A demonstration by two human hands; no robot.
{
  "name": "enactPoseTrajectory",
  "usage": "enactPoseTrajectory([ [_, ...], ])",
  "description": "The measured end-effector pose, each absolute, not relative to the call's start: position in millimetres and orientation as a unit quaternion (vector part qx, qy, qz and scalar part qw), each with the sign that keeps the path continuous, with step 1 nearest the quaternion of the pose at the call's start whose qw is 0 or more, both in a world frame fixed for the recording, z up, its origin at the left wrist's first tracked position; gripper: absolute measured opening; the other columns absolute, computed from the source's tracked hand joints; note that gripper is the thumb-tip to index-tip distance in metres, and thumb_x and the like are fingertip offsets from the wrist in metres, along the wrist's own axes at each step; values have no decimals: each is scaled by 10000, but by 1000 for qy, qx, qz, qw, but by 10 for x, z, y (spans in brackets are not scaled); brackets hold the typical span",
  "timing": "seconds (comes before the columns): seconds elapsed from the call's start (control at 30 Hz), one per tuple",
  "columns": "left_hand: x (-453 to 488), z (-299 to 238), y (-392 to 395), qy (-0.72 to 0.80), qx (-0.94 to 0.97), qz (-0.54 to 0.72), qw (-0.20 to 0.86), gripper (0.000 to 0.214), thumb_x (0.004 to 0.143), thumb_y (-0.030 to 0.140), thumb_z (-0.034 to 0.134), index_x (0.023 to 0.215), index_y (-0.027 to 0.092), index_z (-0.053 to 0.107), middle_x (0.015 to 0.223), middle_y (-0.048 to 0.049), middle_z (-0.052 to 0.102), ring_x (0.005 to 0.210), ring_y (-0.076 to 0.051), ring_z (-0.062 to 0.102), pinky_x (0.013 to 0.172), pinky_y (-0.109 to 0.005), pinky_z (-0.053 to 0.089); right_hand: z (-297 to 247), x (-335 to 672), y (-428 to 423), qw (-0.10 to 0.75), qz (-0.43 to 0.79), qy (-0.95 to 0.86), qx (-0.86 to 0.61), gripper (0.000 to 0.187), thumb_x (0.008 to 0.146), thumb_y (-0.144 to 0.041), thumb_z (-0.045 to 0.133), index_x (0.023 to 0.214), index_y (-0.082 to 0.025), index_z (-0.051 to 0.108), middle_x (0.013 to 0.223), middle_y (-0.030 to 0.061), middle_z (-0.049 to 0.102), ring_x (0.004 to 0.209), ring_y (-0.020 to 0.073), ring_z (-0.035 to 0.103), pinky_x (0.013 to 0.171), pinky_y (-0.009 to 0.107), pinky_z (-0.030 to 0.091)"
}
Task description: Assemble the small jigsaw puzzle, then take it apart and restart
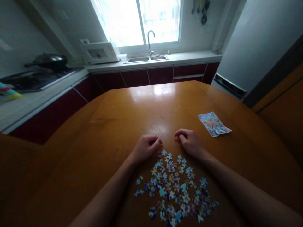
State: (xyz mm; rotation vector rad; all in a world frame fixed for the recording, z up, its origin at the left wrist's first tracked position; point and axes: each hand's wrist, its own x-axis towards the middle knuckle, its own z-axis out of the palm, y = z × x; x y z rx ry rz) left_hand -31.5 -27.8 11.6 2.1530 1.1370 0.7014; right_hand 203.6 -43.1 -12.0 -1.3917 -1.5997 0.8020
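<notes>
Several small jigsaw pieces point(174, 189) lie scattered in a loose pile on the wooden table point(113, 126), close to me. My left hand point(145, 147) rests on the table just beyond the pile's far left edge, fingers curled into a loose fist. My right hand point(189, 141) rests beside it, a little to the right, fingers also curled under. Both hands touch the tabletop; whether either pinches a piece I cannot make out. A printed picture card point(214, 124) lies flat to the right of my right hand.
Beyond the table runs a kitchen counter with dark red cabinets point(151, 77), a sink and tap point(149, 56) under a bright window, a white microwave point(100, 53), and a wok on the stove point(50, 61) at left. A grey fridge point(251, 50) stands at right.
</notes>
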Motion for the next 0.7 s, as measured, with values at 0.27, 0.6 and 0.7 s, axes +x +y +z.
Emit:
enactPoseTrajectory([
  [0.27,-310,98,-277,458,787,277,308,358,837,320,470,543,172,328,547,48,280,539,-81,299,524,-226,211,-104,2037,-434,418,314,-646,-556,242,801,-147,492,790,-199,728,772,40,743,727,190,697,669,280,486],
  [0.6,-312,109,-264,467,769,279,336,320,774,342,445,533,184,308,545,46,255,535,-82,277,516,-224,193,-65,2075,-379,491,374,-577,-535,227,750,-199,495,740,-186,722,643,22,678,628,158,631,602,260,481],
  [0.7,-320,100,-254,463,769,277,342,317,761,346,441,527,187,301,542,44,259,535,-83,277,517,-227,195,-15,2155,-349,539,403,-520,-526,217,729,-235,515,734,-181,726,629,12,652,587,130,561,556,237,431],
])
